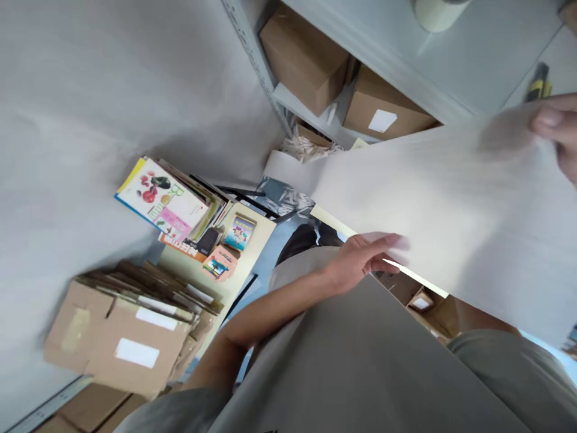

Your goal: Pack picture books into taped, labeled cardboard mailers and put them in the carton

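A wide white sheet (419,192), which looks like paper, spreads across the right half of the view between my hands. My left hand (363,258) is at its near edge, the fingers reaching over the border and seeming to pinch it; the fingertips are slightly smeared by motion. At the far right, my right hand (559,129) grips the sheet's upper part, with the thumb on the top face. The other fingers of that hand are hidden or cut off by the frame. Part of the sheet's right side lies in shadow.
A pale table (261,231) carries books (164,198) and small card boxes. Flattened cardboard boxes (130,331) lean at lower left. Brown cartons (306,54) fill a metal shelf below a grey top (487,54), where a tape roll (439,13) and a black-yellow cutter (537,84) lie.
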The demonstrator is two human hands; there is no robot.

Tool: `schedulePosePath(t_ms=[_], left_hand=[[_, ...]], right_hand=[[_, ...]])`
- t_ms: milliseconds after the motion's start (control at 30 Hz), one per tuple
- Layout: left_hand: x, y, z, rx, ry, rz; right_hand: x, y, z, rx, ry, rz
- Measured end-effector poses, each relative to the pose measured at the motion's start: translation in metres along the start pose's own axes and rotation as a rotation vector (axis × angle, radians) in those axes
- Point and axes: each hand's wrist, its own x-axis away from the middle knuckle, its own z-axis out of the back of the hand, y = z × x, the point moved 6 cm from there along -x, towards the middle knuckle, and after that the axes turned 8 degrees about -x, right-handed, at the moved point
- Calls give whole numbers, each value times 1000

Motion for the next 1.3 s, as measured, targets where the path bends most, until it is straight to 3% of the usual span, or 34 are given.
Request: schedulePosePath(t_ms=[100, 200, 267, 467, 567, 633, 733, 833, 1033, 1167, 1300], left_hand=[[0, -16, -1, -21, -75, 126], [-3, -27, 6, -7, -49, 211], [-3, -32, 6, -11, -32, 239], [2, -44, -18, -138, -63, 324], [4, -47, -35, -205, -104, 305], [5, -52, -48, -250, -174, 290], [2, -68, -63, -298, -242, 294], [-18, -93, -68, -302, -173, 284], [-89, -164, -65, -313, 60, 308], [-137, -215, -52, -367, 252, 352], [-168, -255, -33, -506, 390, 392]], right_hand=[[17, 2, 11, 184, 35, -160], [33, 12, 20, 399, 177, -309], [50, 16, 27, 392, 264, -350], [126, 2, 52, 233, 468, -320], [161, -9, 67, 163, 631, -319], [180, -14, 81, 129, 743, -279], [197, -4, 109, 19, 794, -180], [200, 31, 148, -64, 725, -151], [200, 133, 224, 13, 376, -85], [206, 227, 262, 27, 229, -149], [198, 341, 304, 27, 319, -165]])
